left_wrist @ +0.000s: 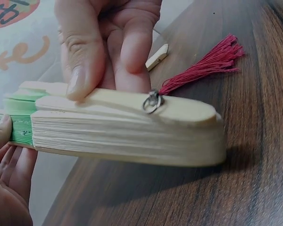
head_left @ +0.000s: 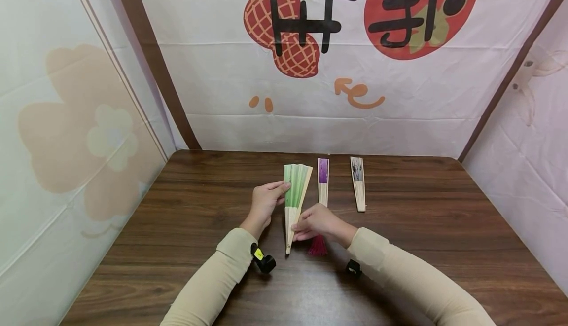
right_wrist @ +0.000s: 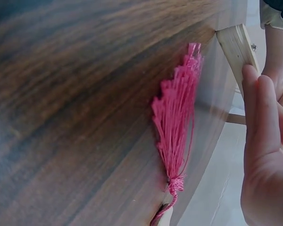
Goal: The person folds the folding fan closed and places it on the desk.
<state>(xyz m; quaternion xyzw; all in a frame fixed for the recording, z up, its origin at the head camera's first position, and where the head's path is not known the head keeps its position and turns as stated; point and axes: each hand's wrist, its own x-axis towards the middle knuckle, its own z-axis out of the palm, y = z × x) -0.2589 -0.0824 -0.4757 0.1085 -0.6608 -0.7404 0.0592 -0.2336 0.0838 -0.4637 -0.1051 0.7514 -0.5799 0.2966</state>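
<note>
A pale wooden folding fan with green pleats (head_left: 296, 188) is partly spread, its narrow end toward the person. My left hand (head_left: 266, 201) pinches its green part at the left edge, thumb on top. My right hand (head_left: 320, 220) holds the right outer stick lower down, near the pivot. In the left wrist view the right thumb presses on that stick (left_wrist: 118, 99), beside a small metal ring (left_wrist: 153, 101) at the pivot. Partly hidden behind my right hand lies a closed purple folding fan (head_left: 323, 172), with its red tassel (head_left: 318, 246) showing below the hand.
A third folding fan, closed, with a grey-blue patterned part (head_left: 357, 184), lies farther right on the dark wooden table (head_left: 191, 207). Printed cloth walls (head_left: 213, 79) stand at the back and both sides. Each wrist carries a small black camera (head_left: 265, 263).
</note>
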